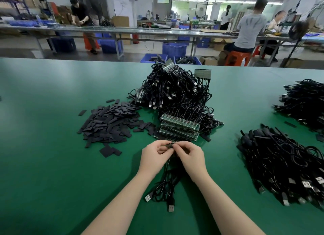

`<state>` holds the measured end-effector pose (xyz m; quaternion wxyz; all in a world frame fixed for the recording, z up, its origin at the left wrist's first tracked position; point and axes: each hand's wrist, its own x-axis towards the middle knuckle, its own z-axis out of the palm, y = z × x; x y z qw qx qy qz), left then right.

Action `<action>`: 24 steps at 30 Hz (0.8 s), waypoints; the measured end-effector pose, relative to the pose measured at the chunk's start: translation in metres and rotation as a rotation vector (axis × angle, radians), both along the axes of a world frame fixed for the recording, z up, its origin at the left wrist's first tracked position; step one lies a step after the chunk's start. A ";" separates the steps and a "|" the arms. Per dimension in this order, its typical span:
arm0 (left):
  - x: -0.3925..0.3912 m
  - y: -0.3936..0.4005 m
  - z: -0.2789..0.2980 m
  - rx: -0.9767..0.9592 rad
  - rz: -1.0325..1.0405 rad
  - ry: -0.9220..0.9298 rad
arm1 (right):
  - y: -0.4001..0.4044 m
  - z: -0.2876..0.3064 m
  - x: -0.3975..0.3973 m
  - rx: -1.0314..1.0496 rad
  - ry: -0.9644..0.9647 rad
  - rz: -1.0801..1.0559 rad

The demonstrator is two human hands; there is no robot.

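My left hand (155, 155) and my right hand (190, 155) meet over the green table (43, 147), both pinching a small black piece (169, 145) at the end of a cable. What exactly sits between the fingertips is partly hidden. Black USB cables (168, 185) trail from under my hands toward me, their plugs lying on the table. Just beyond my fingers lies a stack of green circuit board strips (178, 127).
A heap of flat black sleeves (110, 122) lies to the left. A big tangle of black cables with boards (177, 90) rises behind the stack. Two more cable piles (280, 162) (305, 101) lie right. People work at benches beyond the table's far edge.
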<state>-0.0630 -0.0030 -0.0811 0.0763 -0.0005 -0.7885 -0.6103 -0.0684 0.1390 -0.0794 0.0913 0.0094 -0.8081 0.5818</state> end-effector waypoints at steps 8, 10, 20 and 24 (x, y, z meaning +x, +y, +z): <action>-0.004 -0.002 -0.006 -0.053 -0.005 -0.009 | -0.003 -0.002 0.006 -0.072 -0.006 -0.031; -0.005 -0.001 -0.007 -0.055 -0.009 -0.019 | -0.003 -0.002 0.007 -0.078 -0.005 -0.061; -0.008 0.001 -0.010 -0.168 0.033 -0.018 | -0.005 -0.002 0.010 -0.033 0.067 -0.080; -0.008 0.005 -0.009 -0.209 0.047 -0.019 | -0.005 -0.005 0.010 -0.004 0.098 -0.122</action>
